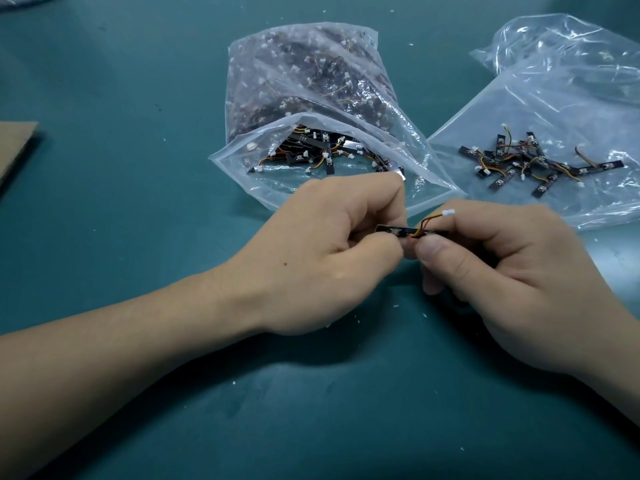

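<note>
Centre: A person's left hand (325, 258) and right hand (512, 271) meet low over a dark teal table (138, 81), sharing one narrow black circuit-board strip (398, 231) between them.
Left fingers: Curled toward the palm, with thumb and forefinger (381, 247) pinching the strip's left end. The other fingers are tucked under and out of sight.
Right fingers: The thumb (436, 249) presses on the near edge of the strip's right end and the forefinger folds over the far side. The remaining fingers curl beneath.
Strip: Held level and clear of the table, lying left to right in front of the open bag's mouth. Its middle shows in the gap between the two hands.
Lead: Thin red, orange and yellow wires (426, 223) rise from the strip's middle and arch right to a small white plastic connector (449, 212), which stands free just above the right forefinger.
Behind: A clear plastic zip bag (263, 174), mouth open toward the person, is stuffed with similar black strips and wired connectors.
Right: A second, flattened clear plastic bag (554, 109) carries a loose heap of black strips with wires (540, 164). Whether they lie on it or inside it cannot be told.
Left edge: A corner of brown cardboard (14, 143) lies on the table, well apart from the hands.
Surface: Small white flecks (394, 305) dot the table around the hands and bags.
</note>
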